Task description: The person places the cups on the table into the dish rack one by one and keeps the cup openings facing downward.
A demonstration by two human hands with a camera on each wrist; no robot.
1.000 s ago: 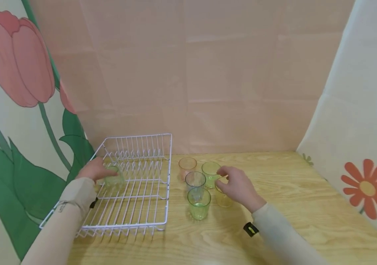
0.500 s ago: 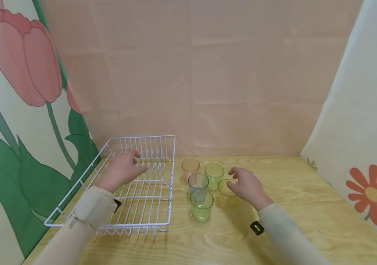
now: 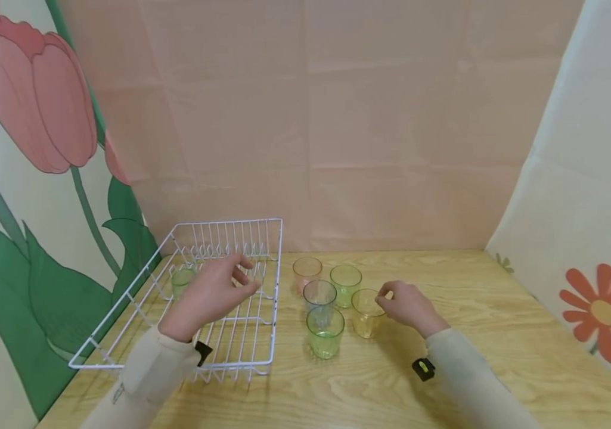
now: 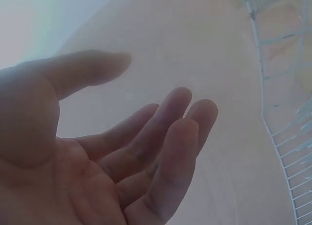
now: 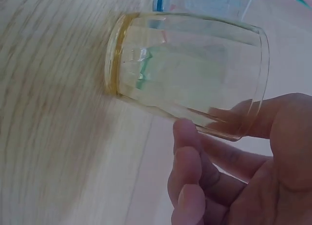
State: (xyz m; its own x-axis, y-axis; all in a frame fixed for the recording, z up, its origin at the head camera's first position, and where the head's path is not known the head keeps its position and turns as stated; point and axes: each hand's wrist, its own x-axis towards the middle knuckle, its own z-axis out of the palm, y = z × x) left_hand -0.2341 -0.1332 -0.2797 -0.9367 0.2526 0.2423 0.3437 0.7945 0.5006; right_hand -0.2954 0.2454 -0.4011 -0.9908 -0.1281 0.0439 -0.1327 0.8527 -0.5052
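My left hand [image 3: 205, 298] is over the white wire dish rack [image 3: 273, 333], fingers loosely bent and holding nothing; the left wrist view shows bare space between its thumb and fingers. A green glass [image 3: 180, 281] stands in the rack's left part, behind that hand. On the wooden table, my right hand [image 3: 411, 308] pinches the rim of a yellow glass [image 3: 365, 323] between thumb and finger. In the right wrist view, the thumb shows through the wall of this glass [image 5: 190, 64], which stands upright on the table.
Left of the yellow glass stand a green glass [image 3: 325, 342] in front, a blue-grey glass [image 3: 313, 295], a pink glass [image 3: 305, 275] and a yellow-green glass [image 3: 346, 289]. They sit close together beside the rack's right edge. A pink backdrop [image 3: 380, 149] closes the back.
My left hand has let go of the green glass in the rack and moved right. My right hand has lowered slightly and closed its thumb and finger on the yellow glass's rim.
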